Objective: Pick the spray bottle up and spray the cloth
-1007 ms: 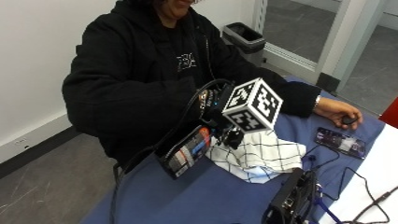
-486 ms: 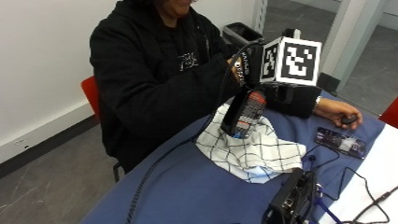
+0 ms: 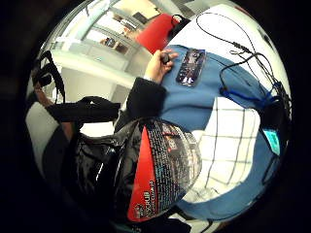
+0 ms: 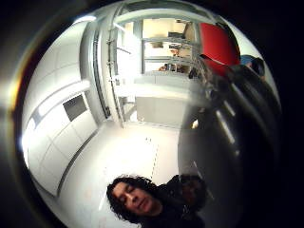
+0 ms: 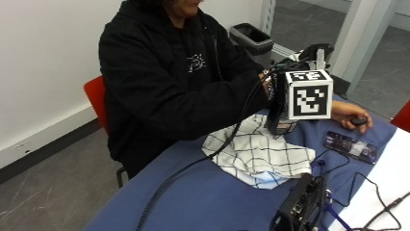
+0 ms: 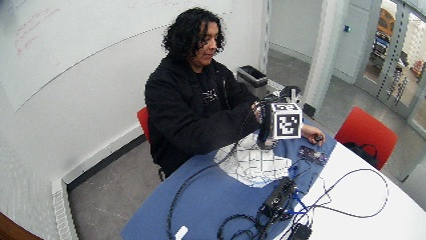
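The spray bottle (image 5: pixel 282 122) is off the table, upright in the air over the far edge of the cloth (image 5: pixel 259 155), its black body with a red label panel showing large in the little-finger palm view (image 3: pixel 160 174). The gloved right hand (image 5: pixel 276 86) is wrapped round its upper part; most of the hand is hidden behind the marker block, so I see the fingers only at the bottle's neck, curled about it. In the thumb-side view the bottle (image 4: pixel 228 142) is a dark shiny mass close against the palm.

The white checked cloth lies rumpled on the blue table cover (image 5: pixel 211 202), just below and toward the person's side of the bottle. Beyond it the bare left hand (image 5: pixel 349 114) rests on the table with a small dark object at its fingertips, and a flat dark phone-like device (image 5: pixel 349 145) lies near it. A black box with cables (image 5: pixel 301 207) stands at the near edge, close to the cloth's corner. A bin (image 5: pixel 251 37) stands on the floor behind the person, and a red chair (image 5: pixel 95 96) under them.

Half a second ago the bottle hung tilted and lower over the cloth; it is now upright. The cloth has not shifted
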`<act>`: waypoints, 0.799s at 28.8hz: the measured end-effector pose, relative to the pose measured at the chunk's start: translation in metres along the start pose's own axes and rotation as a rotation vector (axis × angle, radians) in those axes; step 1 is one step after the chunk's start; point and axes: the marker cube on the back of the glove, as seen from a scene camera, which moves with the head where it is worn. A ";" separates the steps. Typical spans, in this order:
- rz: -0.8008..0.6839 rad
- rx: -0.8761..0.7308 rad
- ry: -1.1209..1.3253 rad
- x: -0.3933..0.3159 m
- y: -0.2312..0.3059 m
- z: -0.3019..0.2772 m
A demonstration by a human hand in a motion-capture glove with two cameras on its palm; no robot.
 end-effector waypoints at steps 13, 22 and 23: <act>-0.070 0.100 -0.074 0.050 -0.004 0.044; -0.100 0.139 -0.072 0.059 -0.011 0.043; -0.098 0.134 -0.072 0.061 -0.004 0.045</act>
